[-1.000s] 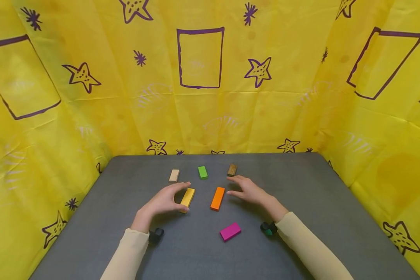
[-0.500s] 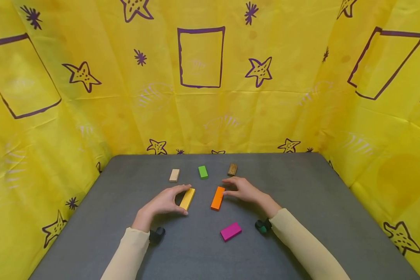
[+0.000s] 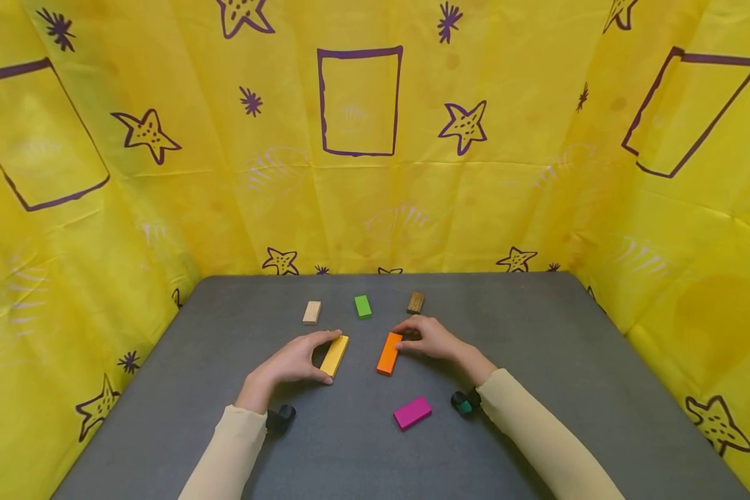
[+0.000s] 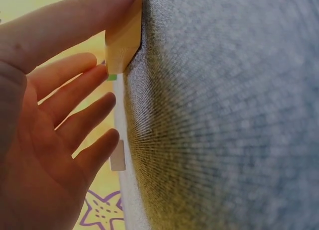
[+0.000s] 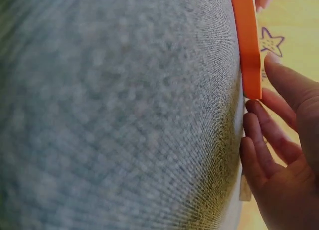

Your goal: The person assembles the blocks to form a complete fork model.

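Note:
In the head view, my left hand [image 3: 295, 357] spans the yellow wooden block [image 3: 334, 356] lengthwise, thumb at its near end and index finger at its far end. The left wrist view has the thumb along the yellow block [image 4: 124, 41], the other fingers spread loosely. My right hand [image 3: 434, 337] is at the far right corner of the orange block [image 3: 388, 354], thumb against its right side and index finger at its far end. In the right wrist view the orange block [image 5: 247, 46] lies flat beside the thumb tip; the exact contact is partly hidden. Both blocks rest on the table.
Behind the hands lie a pale wood block [image 3: 312, 312], a green block [image 3: 362, 307] and a brown block [image 3: 415, 302]. A magenta block [image 3: 412, 413] lies nearer, between the forearms. Yellow patterned cloth [image 3: 362, 208] hangs around the grey table [image 3: 350, 458].
My right hand has moved left to the orange block and its thumb now meets the block's side. The left thumb and index finger have closed in on the yellow block's ends.

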Demonstrator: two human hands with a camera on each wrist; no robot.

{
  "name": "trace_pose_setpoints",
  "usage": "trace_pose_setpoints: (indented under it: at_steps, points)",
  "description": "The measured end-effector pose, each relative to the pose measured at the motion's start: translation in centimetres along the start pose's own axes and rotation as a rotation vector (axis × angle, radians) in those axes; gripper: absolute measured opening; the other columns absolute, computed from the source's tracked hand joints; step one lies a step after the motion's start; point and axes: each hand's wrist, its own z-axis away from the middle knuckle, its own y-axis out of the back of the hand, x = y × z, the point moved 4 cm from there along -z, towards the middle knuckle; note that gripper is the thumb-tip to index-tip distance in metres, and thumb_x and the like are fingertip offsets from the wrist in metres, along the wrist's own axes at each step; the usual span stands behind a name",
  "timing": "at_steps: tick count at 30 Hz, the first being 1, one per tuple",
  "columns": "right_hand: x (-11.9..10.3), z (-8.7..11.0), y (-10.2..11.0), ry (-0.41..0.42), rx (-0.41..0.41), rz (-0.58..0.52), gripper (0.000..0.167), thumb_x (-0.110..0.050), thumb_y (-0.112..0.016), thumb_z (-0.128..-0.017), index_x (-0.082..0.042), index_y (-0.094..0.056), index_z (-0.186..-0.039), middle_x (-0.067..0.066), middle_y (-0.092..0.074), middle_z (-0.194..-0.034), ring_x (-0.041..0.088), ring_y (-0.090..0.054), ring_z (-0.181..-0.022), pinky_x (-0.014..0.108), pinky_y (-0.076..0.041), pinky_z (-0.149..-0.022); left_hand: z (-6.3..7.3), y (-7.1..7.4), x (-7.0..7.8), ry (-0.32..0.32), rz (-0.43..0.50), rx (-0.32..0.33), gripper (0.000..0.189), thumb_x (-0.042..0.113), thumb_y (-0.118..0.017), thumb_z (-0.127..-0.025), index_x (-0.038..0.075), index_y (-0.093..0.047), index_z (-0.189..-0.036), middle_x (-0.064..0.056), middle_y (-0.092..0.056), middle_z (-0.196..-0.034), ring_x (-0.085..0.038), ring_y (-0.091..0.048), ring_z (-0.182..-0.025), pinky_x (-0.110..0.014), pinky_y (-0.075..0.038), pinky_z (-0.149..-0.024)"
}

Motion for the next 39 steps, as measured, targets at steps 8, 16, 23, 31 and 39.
trace_pose_setpoints:
  at_steps: [8, 16, 23, 31, 39]
  points:
    - [0.3, 0.0, 0.0, -0.051, -0.002, -0.053, 0.033, -0.029, -0.07, -0.086, -0.015, -0.068, -0.115, 0.002, -0.064, -0.108, 0.018, -0.061, -0.1, 0.036, -0.051, -0.09, -0.1, -0.1, -0.1, 0.019, 0.006, -0.002, 0.091, 0.031, -0.087, -0.065, 0.02, -0.042, -0.144, 0.003, -0.044, -0.146, -0.021, -0.041, -0.134, -0.046, -0.032, -0.112]
    - [0.9, -0.4, -0.1, -0.091, -0.022, -0.106, 0.03, -0.029, -0.071, -0.085, -0.016, -0.069, -0.112, 0.0, -0.067, -0.11, 0.019, -0.062, -0.103, 0.038, -0.051, -0.092, -0.1, -0.1, -0.2, 0.018, 0.01, -0.008, 0.092, 0.03, -0.087, -0.066, 0.02, -0.041, -0.145, 0.003, -0.042, -0.147, -0.021, -0.04, -0.135, -0.046, -0.031, -0.112]
    - [1.2, -0.6, -0.2, -0.144, -0.035, -0.131, 0.03, -0.032, -0.072, -0.084, -0.019, -0.07, -0.111, -0.003, -0.068, -0.109, 0.016, -0.061, -0.101, 0.037, -0.05, -0.092, -0.2, -0.2, -0.2, 0.047, 0.034, -0.024, 0.093, 0.029, -0.087, -0.066, 0.021, -0.039, -0.146, 0.003, -0.04, -0.149, -0.021, -0.038, -0.135, -0.048, -0.03, -0.112]
    - [1.4, -0.6, -0.1, -0.146, -0.039, -0.131, 0.031, -0.033, -0.072, -0.083, -0.018, -0.07, -0.111, -0.003, -0.069, -0.108, 0.014, -0.061, -0.1, 0.036, -0.05, -0.091, -0.3, 0.0, -0.2, 0.046, 0.065, -0.024, 0.092, 0.029, -0.087, -0.065, 0.02, -0.041, -0.144, 0.0, -0.043, -0.147, -0.024, -0.041, -0.133, -0.051, -0.031, -0.111]
    - [1.5, -0.6, -0.1, -0.149, -0.045, -0.135, 0.031, -0.032, -0.072, -0.084, -0.018, -0.07, -0.112, -0.003, -0.068, -0.109, 0.015, -0.061, -0.101, 0.036, -0.05, -0.092, -0.4, 0.0, -0.3, 0.037, 0.063, -0.019, 0.091, 0.029, -0.088, -0.064, 0.019, -0.044, -0.143, -0.002, -0.045, -0.145, -0.025, -0.042, -0.131, -0.052, -0.032, -0.11]
